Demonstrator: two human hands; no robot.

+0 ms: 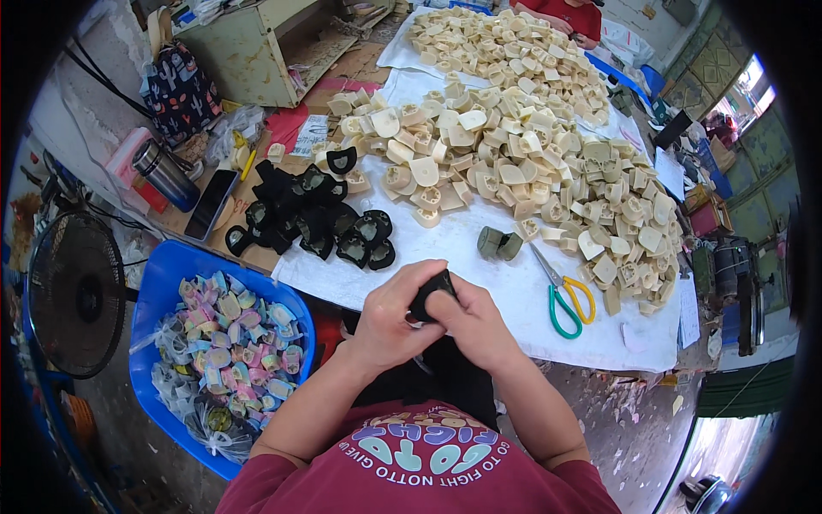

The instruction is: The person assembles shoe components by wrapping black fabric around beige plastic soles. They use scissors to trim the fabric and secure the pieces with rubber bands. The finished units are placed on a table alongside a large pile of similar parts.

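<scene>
A small black moulded piece point(431, 294) is held between both my hands, just off the table's near edge. My left hand point(396, 307) wraps it from the left, fingers curled round its far side. From the right, my right hand point(476, 320) grips the same piece, its thumb pressed on the front. The hands hide most of its shape. Beyond them, to the left, lies a heap of black cup-like pieces point(312, 210) with greenish insides. Two dark olive pieces point(499, 243) stand together on the white cloth. Scissors point(561, 289) with green and yellow handles lie right of my hands.
A large pile of cream moulded pieces point(514, 146) covers the table's middle and right. At lower left stands a blue tub point(154, 360) of pastel pieces and plastic bags. A phone point(211, 204), a steel flask point(165, 175) and a fan point(81, 295) are left. Another person point(565, 15) sits at the far end.
</scene>
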